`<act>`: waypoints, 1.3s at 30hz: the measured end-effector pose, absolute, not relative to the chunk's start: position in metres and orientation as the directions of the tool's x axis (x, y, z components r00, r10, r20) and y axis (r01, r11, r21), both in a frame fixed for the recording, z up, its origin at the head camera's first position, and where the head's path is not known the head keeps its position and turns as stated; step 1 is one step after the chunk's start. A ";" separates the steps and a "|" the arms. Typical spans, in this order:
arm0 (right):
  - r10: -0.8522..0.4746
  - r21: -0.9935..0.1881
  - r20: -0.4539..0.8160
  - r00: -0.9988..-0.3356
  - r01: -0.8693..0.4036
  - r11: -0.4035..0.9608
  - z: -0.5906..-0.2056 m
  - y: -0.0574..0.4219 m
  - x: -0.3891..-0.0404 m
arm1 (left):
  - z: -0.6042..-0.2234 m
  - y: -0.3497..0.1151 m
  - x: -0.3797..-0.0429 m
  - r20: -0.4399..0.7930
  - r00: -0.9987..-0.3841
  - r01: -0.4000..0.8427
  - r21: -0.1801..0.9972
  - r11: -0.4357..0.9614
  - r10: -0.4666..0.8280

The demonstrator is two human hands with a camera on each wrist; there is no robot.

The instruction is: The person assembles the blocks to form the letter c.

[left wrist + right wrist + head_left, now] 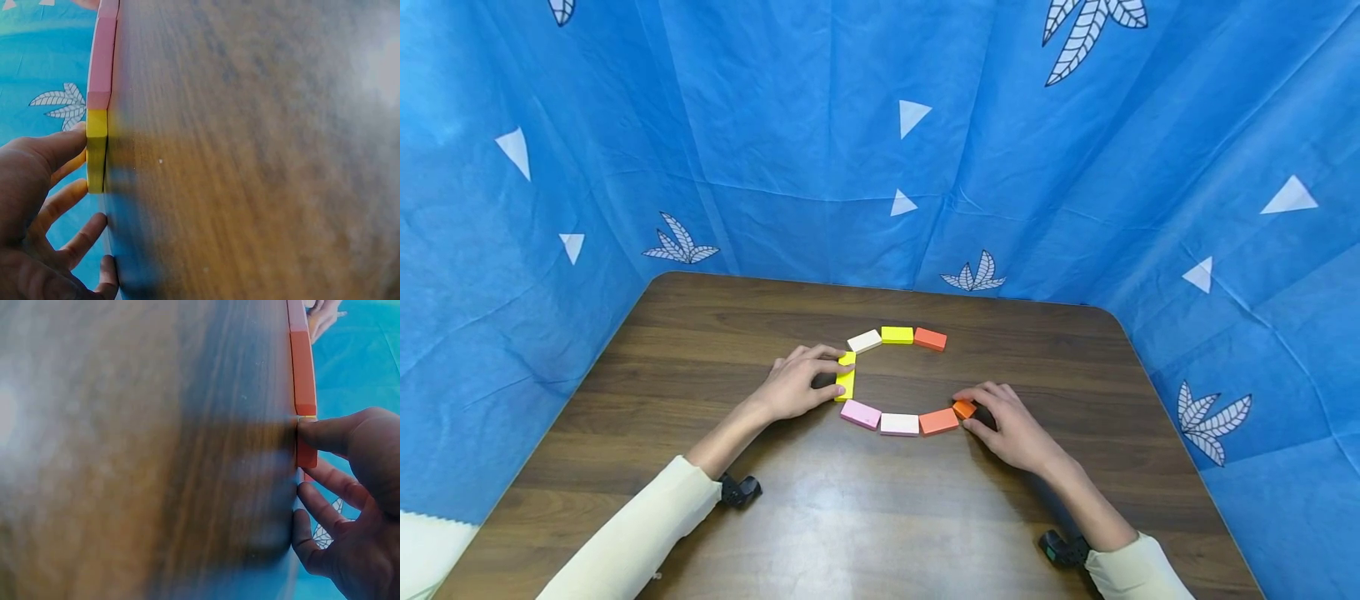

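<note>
On the wooden table, my left hand (pixel 796 385) holds a yellow block (pixel 846 379) with thumb and fingers, the block lying flat. In the left wrist view the thumb touches this yellow block (pixel 96 153) beside a pink block (pixel 102 62). My right hand (pixel 1011 427) pinches an orange block (pixel 964 409) between thumb and fingers, partly covering it. That block sits at the end of a red-orange block (pixel 938 422). Between the hands, a pink block (pixel 861 414) and a white block (pixel 899 425) continue the curved row.
Farther back, a white block (pixel 864 341), a yellow block (pixel 897 335) and a red block (pixel 930 339) extend the curve, which has a gap at the right. A blue curtain (pixel 850 167) hangs behind the table (pixel 737 317). Each wrist wears a black camera.
</note>
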State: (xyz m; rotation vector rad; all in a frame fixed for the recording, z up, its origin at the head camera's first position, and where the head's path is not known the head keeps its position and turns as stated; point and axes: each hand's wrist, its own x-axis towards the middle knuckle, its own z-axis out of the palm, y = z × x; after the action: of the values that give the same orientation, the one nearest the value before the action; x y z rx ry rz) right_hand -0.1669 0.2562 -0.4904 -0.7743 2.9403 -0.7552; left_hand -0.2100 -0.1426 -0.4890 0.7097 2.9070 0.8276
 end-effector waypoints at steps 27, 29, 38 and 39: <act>-0.448 -0.488 0.066 -0.892 -0.420 0.765 -0.489 0.267 -0.165 | -0.490 -0.139 -0.218 0.078 -0.901 0.403 0.516 0.756 0.427; -0.448 -0.492 0.064 -0.892 -0.419 0.764 -0.489 0.269 -0.165 | -0.489 -0.140 -0.218 0.075 -0.900 0.401 0.527 0.749 0.429; -0.440 -0.508 0.086 -0.894 -0.419 0.752 -0.486 0.282 -0.166 | -0.490 -0.141 -0.218 0.067 -0.893 0.406 0.546 0.732 0.446; -0.438 -0.506 0.088 -0.894 -0.419 0.754 -0.486 0.284 -0.166 | -0.490 -0.141 -0.217 0.069 -0.892 0.409 0.547 0.731 0.447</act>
State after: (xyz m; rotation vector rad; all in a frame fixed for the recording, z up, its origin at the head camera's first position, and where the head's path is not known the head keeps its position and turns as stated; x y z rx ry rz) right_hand -0.1662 0.2844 -0.4861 -0.7112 2.9080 -0.8261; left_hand -0.2174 -0.1408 -0.4902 0.7081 2.8594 0.8793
